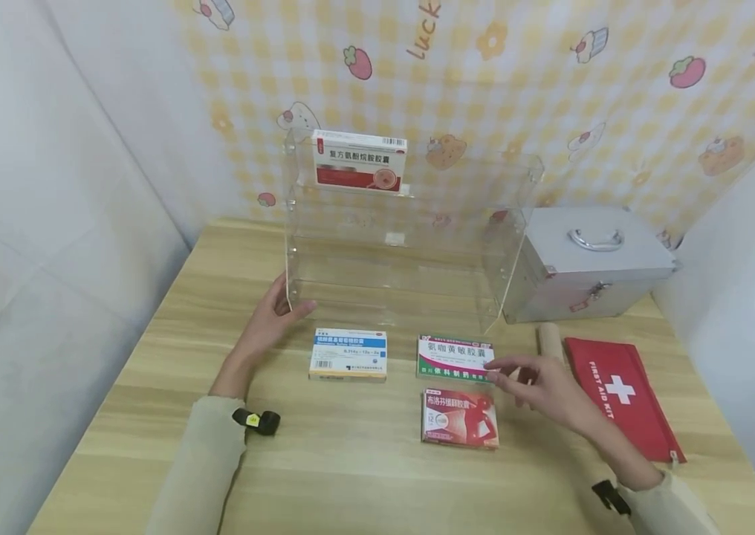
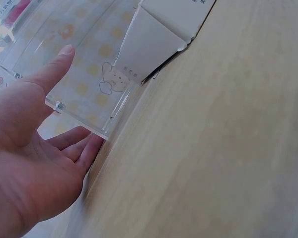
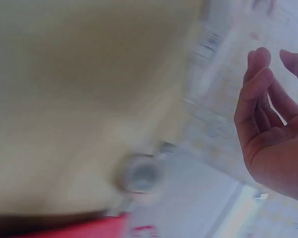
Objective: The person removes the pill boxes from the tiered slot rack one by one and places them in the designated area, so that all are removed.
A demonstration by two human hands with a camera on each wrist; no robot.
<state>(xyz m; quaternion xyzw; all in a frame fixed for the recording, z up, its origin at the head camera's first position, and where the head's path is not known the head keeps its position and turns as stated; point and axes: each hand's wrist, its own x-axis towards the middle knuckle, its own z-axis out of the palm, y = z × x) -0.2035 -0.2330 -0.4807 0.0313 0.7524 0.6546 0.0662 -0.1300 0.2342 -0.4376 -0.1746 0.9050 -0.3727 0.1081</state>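
Note:
At the lower left corner of a clear tiered acrylic rack (image 1: 387, 276), my left hand (image 1: 264, 325) holds the side panel, thumb in front and fingers behind. My right hand (image 1: 545, 388) hovers at the right end of a white and green capsule box (image 1: 452, 357), its fingers loosely bent. A gap shows between thumb and fingertips in the right wrist view, with nothing held. Below that box lies a red capsule box (image 1: 459, 420). Left of it is a blue and white capsule box (image 1: 348, 355). A white and red capsule box (image 1: 360, 162) stands on the rack's top tier, at the left.
A silver metal case (image 1: 591, 260) with a handle stands right of the rack. In front of it lie a tan roll (image 1: 550, 340) and a red first aid pouch (image 1: 621, 397). Behind the wooden table (image 1: 337, 475) hangs a yellow checked cloth (image 1: 471, 82).

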